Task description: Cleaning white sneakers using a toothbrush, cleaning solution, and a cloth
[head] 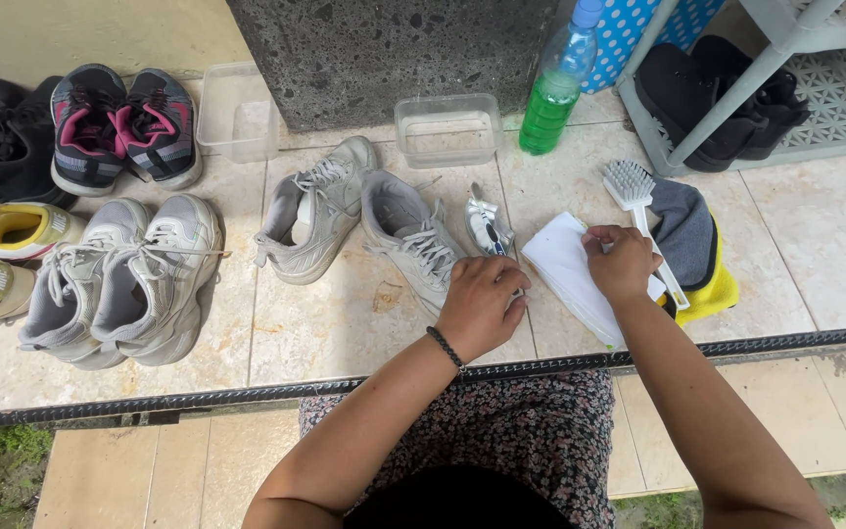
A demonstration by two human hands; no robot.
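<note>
Left hand (482,304), curled, fingers hidden, grip unclear, beside white cloth (570,269). Right hand (622,263) pinches that cloth. Scrub brush (638,211) just right of cloth

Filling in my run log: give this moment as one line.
left hand: on silver pouch | right hand: pinching white cloth | scrub brush beside | grey sneakers left

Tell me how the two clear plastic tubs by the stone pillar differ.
The left tub is taller and roughly square, standing by the pillar's corner near the pink-and-black sneakers. The right tub is lower and oblong, in front of the pillar beside the green bottle. Both are clear, open-topped and look empty.
</note>
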